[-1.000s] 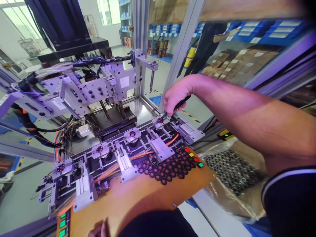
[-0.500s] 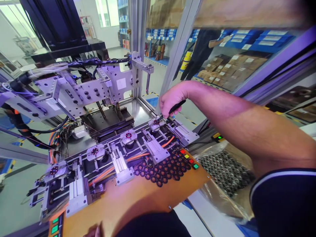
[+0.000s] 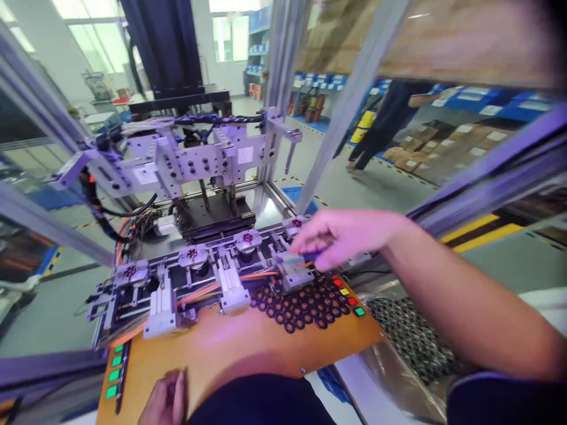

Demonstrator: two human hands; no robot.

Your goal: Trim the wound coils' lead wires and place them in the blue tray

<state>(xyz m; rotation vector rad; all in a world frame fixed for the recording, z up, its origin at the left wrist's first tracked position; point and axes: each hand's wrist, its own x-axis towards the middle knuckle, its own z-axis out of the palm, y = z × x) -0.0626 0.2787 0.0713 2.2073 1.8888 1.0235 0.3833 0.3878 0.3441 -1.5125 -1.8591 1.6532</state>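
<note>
My right hand (image 3: 330, 239) is over the right part of the fixture row, blurred, its fingers curled around a dark, pen-like tool (image 3: 312, 257) that is mostly hidden. Beneath it lies a grey metal slide block (image 3: 296, 278). Several clamps along the row hold dark rings with red marks, such as the ring (image 3: 247, 238) in the middle and the ring (image 3: 192, 253) left of it. Many black rings (image 3: 290, 326) lie loose on the orange board in front. At the board's near left, my left hand (image 3: 166, 396) rests closed, with nothing visible in it.
Red, yellow and green buttons (image 3: 359, 311) sit at the board's right, green buttons (image 3: 114, 375) at its left. A metal press head (image 3: 195, 162) hangs behind the fixtures. A lined box of small parts (image 3: 411, 336) stands at right. Another person (image 3: 385, 127) stands beyond the frame.
My right hand has moved from the far right clamp back toward me, over the slide block. The view has shifted, bringing more of my left hand into sight.
</note>
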